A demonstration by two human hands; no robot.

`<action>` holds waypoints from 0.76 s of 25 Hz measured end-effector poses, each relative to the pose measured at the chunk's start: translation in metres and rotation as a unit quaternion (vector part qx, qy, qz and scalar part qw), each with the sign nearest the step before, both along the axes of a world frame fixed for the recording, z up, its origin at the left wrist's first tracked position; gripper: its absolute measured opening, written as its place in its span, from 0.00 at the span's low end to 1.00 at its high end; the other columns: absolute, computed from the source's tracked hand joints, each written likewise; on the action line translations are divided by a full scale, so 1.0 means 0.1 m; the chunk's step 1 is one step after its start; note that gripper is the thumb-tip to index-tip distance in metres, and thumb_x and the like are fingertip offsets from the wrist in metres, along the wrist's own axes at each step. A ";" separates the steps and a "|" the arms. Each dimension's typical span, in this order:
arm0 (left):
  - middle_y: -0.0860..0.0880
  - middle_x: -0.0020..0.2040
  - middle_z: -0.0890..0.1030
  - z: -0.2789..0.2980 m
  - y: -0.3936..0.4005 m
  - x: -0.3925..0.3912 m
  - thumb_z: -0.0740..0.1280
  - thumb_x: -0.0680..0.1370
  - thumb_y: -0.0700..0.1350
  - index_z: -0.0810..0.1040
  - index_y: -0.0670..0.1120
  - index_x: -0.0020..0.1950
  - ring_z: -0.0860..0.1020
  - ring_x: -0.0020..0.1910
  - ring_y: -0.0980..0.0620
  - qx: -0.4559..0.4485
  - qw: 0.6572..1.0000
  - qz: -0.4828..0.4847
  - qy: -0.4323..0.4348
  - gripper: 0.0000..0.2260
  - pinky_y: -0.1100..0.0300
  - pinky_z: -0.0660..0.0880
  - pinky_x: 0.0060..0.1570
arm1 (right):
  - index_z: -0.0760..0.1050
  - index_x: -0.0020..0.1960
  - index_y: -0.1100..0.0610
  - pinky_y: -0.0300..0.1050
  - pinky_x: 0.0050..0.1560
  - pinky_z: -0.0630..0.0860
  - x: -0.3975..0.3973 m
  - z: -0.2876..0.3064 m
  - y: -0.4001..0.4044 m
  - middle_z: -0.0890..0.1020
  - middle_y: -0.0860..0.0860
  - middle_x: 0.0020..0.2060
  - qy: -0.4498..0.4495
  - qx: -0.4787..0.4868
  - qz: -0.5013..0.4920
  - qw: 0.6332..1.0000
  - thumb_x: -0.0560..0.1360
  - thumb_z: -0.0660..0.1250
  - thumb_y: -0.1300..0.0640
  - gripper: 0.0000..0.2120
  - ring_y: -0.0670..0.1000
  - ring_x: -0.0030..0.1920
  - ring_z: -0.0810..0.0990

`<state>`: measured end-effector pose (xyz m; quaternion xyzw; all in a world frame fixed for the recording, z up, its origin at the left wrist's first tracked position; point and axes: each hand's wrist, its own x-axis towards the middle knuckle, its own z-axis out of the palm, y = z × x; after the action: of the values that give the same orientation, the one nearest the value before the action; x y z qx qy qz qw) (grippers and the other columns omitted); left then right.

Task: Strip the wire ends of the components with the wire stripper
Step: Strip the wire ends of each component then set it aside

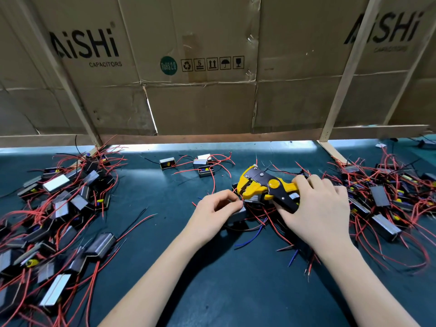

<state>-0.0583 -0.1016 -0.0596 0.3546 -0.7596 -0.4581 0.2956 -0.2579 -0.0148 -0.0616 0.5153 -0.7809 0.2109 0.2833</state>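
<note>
Right hand [316, 208] wraps the handles of the yellow-and-black wire stripper [264, 185], fingers curled round the grips, head of the tool pointing toward 9 o'clock. Left hand [212, 208] sits just beside the tool's mouth, thumb and forefinger pinching a red wire [239, 199] and feeding its tip in. The component [238, 214] that wire seems to belong to lies under the left fingers, a grey block on the dark green table [212, 279].

The step looks like seating the wire before the squeeze. Doing it well, judging from here: keep the wire straight and square to the blades, push in only as much insulation as needs to come off, hold the pinch close to the mouth so the thin lead doesn't buckle, then squeeze the handles in one steady pull w/o twisting. Loose strands from other leads crowd the spot at 6 o'clock of the tool, so a stray wire could slip in alongside; worth brushing those aside.

One pile of components [59, 208] spreads at 9 o'clock, another pile [389, 199] at 3 o'clock, a few loose units [200, 165] at 12.

Writing now: the cardboard wall [212, 102] behind reads "AiSHi CAPACITORS" at 10 o'clock, "AiSHi" again at 2 o'clock w/ the smaller line under it too blurred to read for sure. A green "RoHS 2.0" badge [168, 65] sits mid-panel, then handling icons, one showing a "5".
</note>
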 end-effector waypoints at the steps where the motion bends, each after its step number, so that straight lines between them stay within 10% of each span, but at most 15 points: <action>1: 0.50 0.35 0.74 0.00 0.01 -0.01 0.67 0.79 0.45 0.78 0.47 0.40 0.67 0.35 0.55 -0.004 1.000 0.013 0.000 0.08 0.60 0.63 0.37 | 0.77 0.46 0.58 0.52 0.44 0.66 0.00 0.00 0.00 0.78 0.55 0.38 -0.002 -0.005 -0.002 1.000 0.62 0.77 0.43 0.23 0.60 0.40 0.77; 11: 0.57 0.34 0.79 -0.02 -0.04 0.04 0.69 0.70 0.43 0.78 0.52 0.36 0.76 0.40 0.51 -0.143 0.972 0.141 -0.119 0.05 0.54 0.77 0.47 | 0.76 0.52 0.58 0.53 0.46 0.66 -0.11 0.09 0.04 0.79 0.55 0.43 -0.092 -0.162 -0.013 0.982 0.67 0.69 0.40 0.24 0.61 0.45 0.77; 19: 0.56 0.32 0.78 -0.07 -0.02 -0.05 0.71 0.73 0.47 0.78 0.52 0.38 0.75 0.37 0.53 -0.146 0.971 0.154 -0.107 0.05 0.53 0.74 0.49 | 0.78 0.51 0.57 0.53 0.47 0.66 0.02 0.02 -0.01 0.78 0.54 0.42 -0.072 -0.103 0.039 0.991 0.64 0.69 0.39 0.24 0.60 0.44 0.77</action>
<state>-0.0632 -0.1035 -0.0669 0.4674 -0.7818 -0.2508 0.3278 -0.2559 -0.0157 -0.0597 0.4968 -0.7526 0.3377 0.2696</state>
